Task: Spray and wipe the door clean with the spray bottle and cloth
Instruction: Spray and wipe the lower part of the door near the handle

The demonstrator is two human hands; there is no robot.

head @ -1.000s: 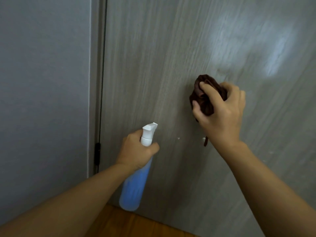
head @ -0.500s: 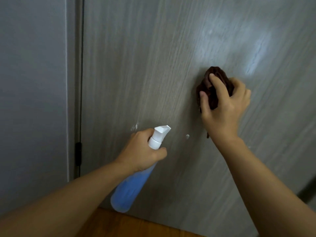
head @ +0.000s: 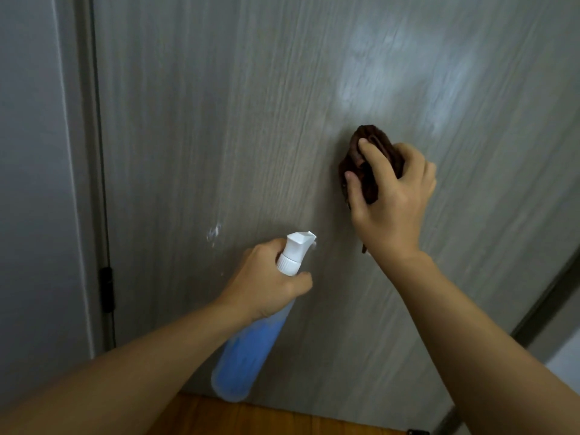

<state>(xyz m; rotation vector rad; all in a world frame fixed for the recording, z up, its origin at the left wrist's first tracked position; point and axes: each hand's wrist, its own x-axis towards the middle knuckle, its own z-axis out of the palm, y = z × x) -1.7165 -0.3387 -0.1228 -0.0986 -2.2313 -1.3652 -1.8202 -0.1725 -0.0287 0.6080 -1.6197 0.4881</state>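
Right hand (head: 390, 199) sat at about 2 o'clock from frame centre, fingers (head: 375, 158) curled over a bunched dark brown cloth (head: 365, 158) and pressing it flat against the door (head: 219, 120). Thumb gripped the cloth's left edge; a small tail of cloth hung below the wrist.

Left hand (head: 266, 284) was at roughly 6 o'clock from centre, wrapped tight around the neck of the spray bottle (head: 244, 356). White nozzle head (head: 298, 246) pointed toward 1 o'clock, at the door, close to its surface. Couldn't tell whether a finger was on the trigger, it was hidden behind the hand. Bottle body was translucent with blue liquid, angled down toward 7 o'clock, base near the wooden floor (head: 251, 416).

Door was grey wood-grain. A pale sheen patch (head: 392, 76) lay at 12 o'clock from the cloth, just above it. Small white spray spots (head: 214, 232) sat at 10 o'clock from the nozzle, apart from both hands.

A dark hinge (head: 106, 288) sat on the door's left edge at 9 o'clock from the left hand, with the grey wall (head: 31, 183) beyond the frame.
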